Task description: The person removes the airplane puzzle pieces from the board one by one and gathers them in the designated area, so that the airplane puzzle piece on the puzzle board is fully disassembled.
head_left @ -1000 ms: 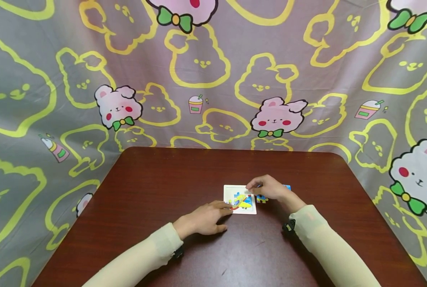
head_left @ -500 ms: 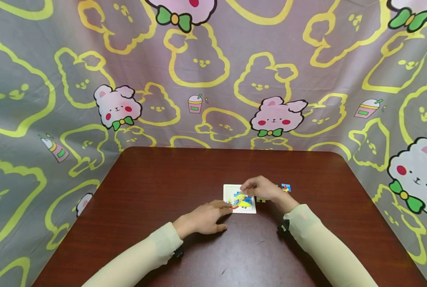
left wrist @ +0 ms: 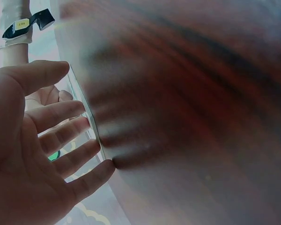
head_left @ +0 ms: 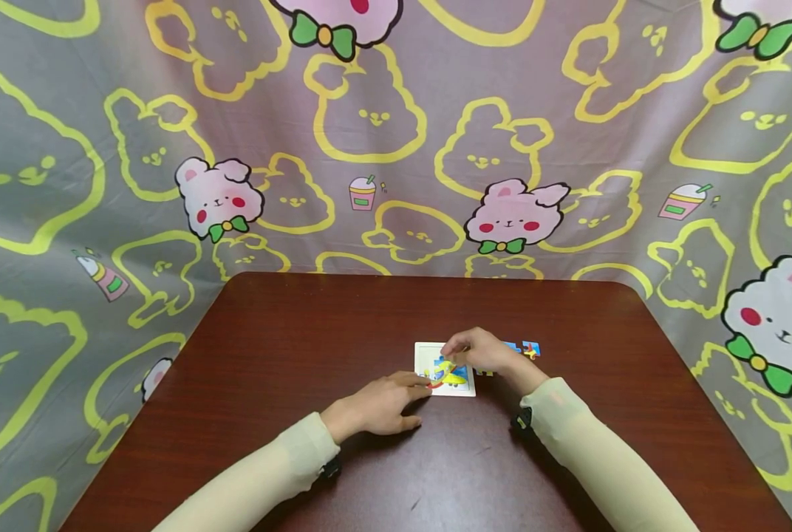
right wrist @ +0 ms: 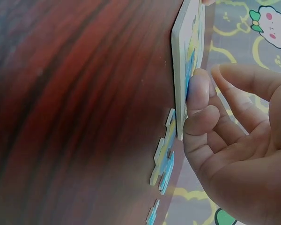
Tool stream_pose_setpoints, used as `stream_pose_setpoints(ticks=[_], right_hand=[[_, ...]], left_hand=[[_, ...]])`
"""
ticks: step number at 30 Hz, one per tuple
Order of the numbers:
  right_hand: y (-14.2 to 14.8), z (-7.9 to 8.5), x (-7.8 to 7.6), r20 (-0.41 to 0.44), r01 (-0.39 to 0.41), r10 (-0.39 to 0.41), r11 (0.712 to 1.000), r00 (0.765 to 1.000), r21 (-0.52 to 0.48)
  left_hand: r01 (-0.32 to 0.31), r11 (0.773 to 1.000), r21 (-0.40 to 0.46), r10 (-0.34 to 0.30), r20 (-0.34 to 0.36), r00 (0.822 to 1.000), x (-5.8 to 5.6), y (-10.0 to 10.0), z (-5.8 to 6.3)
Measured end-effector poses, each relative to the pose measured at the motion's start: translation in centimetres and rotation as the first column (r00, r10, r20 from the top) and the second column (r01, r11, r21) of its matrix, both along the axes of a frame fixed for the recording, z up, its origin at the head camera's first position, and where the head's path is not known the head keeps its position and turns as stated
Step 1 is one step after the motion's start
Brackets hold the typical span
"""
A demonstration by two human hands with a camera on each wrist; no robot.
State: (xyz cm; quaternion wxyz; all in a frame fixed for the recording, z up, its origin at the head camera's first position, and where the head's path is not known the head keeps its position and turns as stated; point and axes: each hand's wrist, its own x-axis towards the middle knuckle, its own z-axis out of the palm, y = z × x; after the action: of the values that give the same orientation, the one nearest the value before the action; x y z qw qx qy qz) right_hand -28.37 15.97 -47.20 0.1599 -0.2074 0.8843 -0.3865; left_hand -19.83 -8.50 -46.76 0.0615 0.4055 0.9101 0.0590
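Observation:
A small white-rimmed jigsaw board [head_left: 425, 350] lies on the table, with a partly filled yellow and blue picture inside. My left hand [head_left: 381, 405] rests at its lower left corner, fingers spread and nearly straight; the fingertips touch the board's edge. Over the upper right part of the board is my right hand [head_left: 489, 352], its fingers curled down onto the picture. In the right wrist view the thumb and fingertips [right wrist: 199, 91] are close together by the board; whether they pinch a piece is unclear. Loose jigsaw pieces [right wrist: 163, 152] lie just right of the board, partly hidden.
The reddish-brown table [head_left: 303, 318] carries the board near its middle. A loose jigsaw piece [head_left: 531, 349] lies beyond my right wrist. A grey cloth [head_left: 396, 170] with yellow cartoon outlines hangs behind and along both sides.
My right hand has moved a little left, further over the board, uncovering more of the loose pieces at right. The left hand and the board stay in place.

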Motion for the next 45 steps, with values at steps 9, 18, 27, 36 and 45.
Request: stream_pose_setpoints(ticks=[9, 18, 27, 36, 45], right_hand=[[-0.26, 0.05, -0.05, -0.003, 0.001, -0.001, 1.000, 1.000, -0.011], [-0.57, 0.14, 0.07, 0.016, 0.035, -0.035, 0.999, 0.999, -0.016], [-0.84, -0.07, -0.17, 0.009, 0.072, -0.072, 0.997, 0.997, 0.005], [-0.96, 0.03, -0.20, 0.027, 0.082, -0.082, 0.997, 0.996, 0.006], [-1.00, -0.10, -0.30, 0.012, 0.048, -0.048, 0.999, 0.999, -0.017]], left_hand=[[0.002, 1.000, 0.002, -0.002, 0.002, 1.000, 0.03, -0.06, -0.04], [-0.001, 1.000, 0.001, 0.001, 0.011, 1.000, 0.01, -0.09, -0.05], [0.000, 1.000, 0.003, 0.000, 0.014, 1.000, 0.03, -0.11, 0.12], [0.001, 1.000, 0.006, -0.001, 0.016, 1.000, -0.03, -0.06, 0.15], [-0.002, 1.000, 0.009, 0.002, 0.018, 1.000, -0.08, -0.10, 0.15]])
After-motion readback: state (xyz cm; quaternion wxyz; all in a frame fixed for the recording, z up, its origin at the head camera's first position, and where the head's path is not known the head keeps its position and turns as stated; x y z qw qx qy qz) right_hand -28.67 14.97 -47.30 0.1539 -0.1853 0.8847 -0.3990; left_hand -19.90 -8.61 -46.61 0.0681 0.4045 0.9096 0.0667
